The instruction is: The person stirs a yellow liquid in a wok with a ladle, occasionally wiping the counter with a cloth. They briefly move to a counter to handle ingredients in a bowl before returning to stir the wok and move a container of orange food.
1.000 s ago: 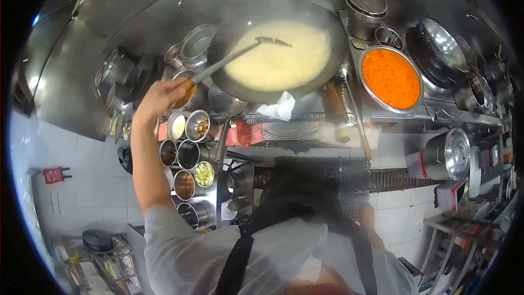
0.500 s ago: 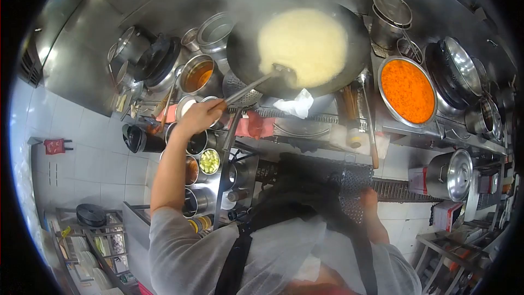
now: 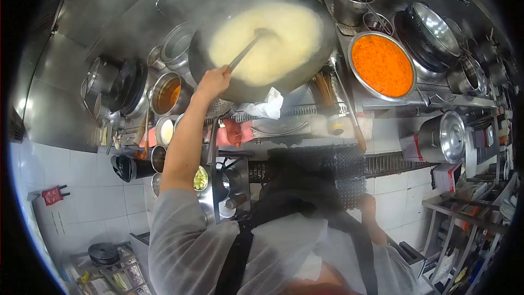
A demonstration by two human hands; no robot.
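Observation:
My left hand (image 3: 214, 83) is wrapped round the handle of a metal wok spatula (image 3: 244, 53). The spatula's head dips into the pale yellow liquid (image 3: 297, 27) in a large dark wok (image 3: 254, 94), and steam rises above it. A crumpled white cloth (image 3: 267, 106) lies at the wok's near rim. My right hand (image 3: 367, 203) hangs low at my right side, over the floor and away from the stove; its fingers are hidden from this angle.
A steel bowl of orange food (image 3: 382, 65) stands right of the wok. Left of it are a pot of brownish-orange liquid (image 3: 170, 95) and several other pans. A long-handled tool (image 3: 349, 112) lies near the front edge. A lidded pot (image 3: 450, 136) stands lower right.
My left hand has pushed the spatula farther in, from the near edge of the pale liquid to its middle. The whole view has shifted a little. My right hand still hangs down.

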